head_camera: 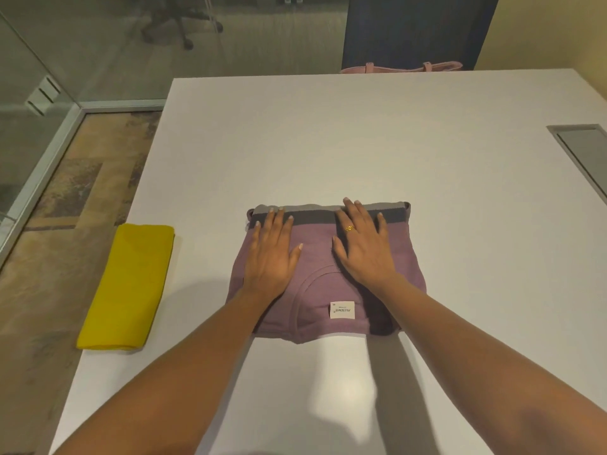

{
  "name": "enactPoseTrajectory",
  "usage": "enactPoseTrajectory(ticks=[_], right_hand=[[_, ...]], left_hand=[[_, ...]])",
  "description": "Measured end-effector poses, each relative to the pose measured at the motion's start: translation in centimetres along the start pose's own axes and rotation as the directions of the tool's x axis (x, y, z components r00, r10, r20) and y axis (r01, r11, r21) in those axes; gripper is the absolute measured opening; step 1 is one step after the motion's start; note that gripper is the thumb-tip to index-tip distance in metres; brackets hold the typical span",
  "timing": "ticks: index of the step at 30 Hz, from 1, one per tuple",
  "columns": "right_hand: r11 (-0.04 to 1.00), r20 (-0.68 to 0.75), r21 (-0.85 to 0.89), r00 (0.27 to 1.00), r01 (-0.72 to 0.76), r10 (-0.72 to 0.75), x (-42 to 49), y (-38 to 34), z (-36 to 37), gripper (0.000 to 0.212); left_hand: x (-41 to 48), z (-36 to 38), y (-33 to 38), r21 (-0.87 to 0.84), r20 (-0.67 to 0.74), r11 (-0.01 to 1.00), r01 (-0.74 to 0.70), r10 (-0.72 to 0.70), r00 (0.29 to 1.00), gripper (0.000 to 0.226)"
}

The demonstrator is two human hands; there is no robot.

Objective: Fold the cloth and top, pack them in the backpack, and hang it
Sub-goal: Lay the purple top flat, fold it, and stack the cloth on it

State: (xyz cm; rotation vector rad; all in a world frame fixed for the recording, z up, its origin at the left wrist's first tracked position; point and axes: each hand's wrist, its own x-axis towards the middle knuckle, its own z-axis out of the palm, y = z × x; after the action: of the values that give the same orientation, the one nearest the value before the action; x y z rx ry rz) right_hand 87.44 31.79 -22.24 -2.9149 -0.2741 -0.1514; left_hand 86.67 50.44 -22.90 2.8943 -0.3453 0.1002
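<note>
Left hand [271,254] and right hand [363,249], fingers spread flat, press folded purple top [323,254] on worktop [328,142]; folded yellow cloth [128,287] well left.

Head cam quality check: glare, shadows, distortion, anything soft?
Head view: dim, warm light. There is a bright glare patch on the near part of the table, with soft shadows beside it. Wide-angle stretch grows toward the bottom of the frame. The left hand and right hand, flat on the purple top, are sharp. Its label text is small and soft.
</note>
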Motion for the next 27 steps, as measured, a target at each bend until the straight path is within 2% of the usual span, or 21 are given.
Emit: enactPoseTrajectory(ticks=[4, 8, 14, 20, 27], right_hand=[[1.0, 0.084, 0.008, 0.996, -0.019, 0.019, 0.3, 0.7, 1.7, 0.065], [0.999, 0.101, 0.0, 0.994, -0.042, 0.042, 0.3, 1.3, 2.4, 0.073], [0.959, 0.065, -0.01, 0.957, -0.283, 0.283, 0.6, 2.0, 2.4, 0.071], [0.937, 0.031, -0.081, 0.938, -0.341, 0.344, -0.2, 2.5, 1.5, 0.061], [0.875, 0.043, 0.037, 0.876, -0.482, 0.48, -3.0, 3.5, -0.4, 0.063]], left_hand=[[0.6, 1.0, -1.9, 0.026, 0.022, 0.999, -0.032, 0.031, 0.999, 0.075], [0.6, 1.9, -2.7, -0.008, 0.047, 0.996, 0.089, -0.089, 0.995, 0.081], [0.8, 2.0, -2.9, -0.032, 0.072, 0.99, 0.136, -0.133, 0.988, 0.087], [0.6, 2.2, -2.8, -0.014, 0.055, 0.992, 0.128, -0.127, 0.99, 0.084], [-0.1, 1.6, -0.6, -0.028, 0.02, 0.983, 0.183, -0.183, 0.983, 0.084]])
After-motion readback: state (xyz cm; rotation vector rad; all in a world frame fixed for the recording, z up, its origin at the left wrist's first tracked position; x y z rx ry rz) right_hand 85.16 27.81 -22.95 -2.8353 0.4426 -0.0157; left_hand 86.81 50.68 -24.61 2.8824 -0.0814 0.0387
